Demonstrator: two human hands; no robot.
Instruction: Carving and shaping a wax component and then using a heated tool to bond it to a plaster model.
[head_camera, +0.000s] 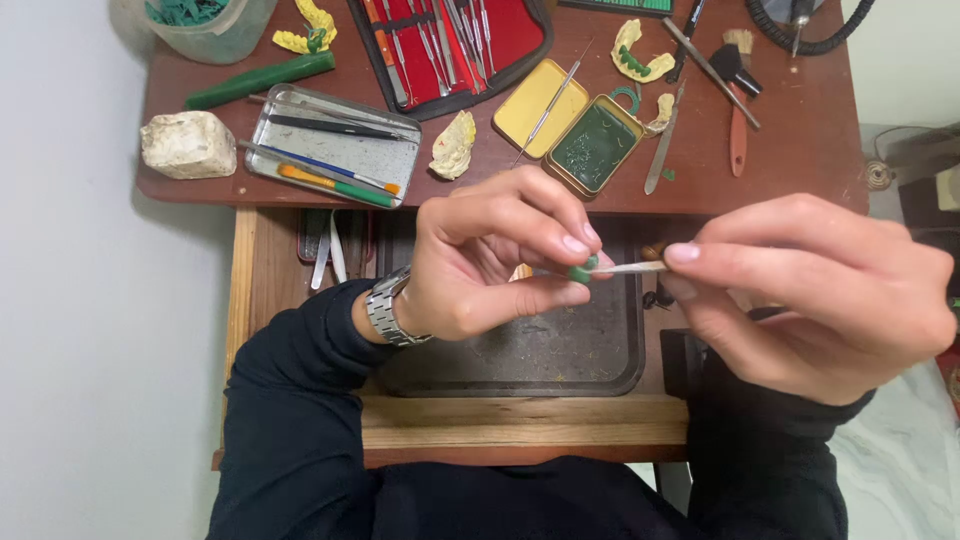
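The left hand (490, 255) was closed in a pinch on a small green wax piece (582, 268), held between thumb and fingertips above a dark tray (540, 350) set below the tabletop (800, 150). The right hand (815, 295) gripped a slender light-coloured tool (630, 267), its tip touching the green piece. The step in hand appeared to be carving or shaping the piece with the tool tip. Further shaping would call for a steady pinch and light, controlled pressure, since the piece was small and looked easily marred. On the tabletop lay an open yellow tin of green wax (592, 145), a red instrument case (450, 40), a metal tray of tools (335, 145) and pale dental casts (455, 145).
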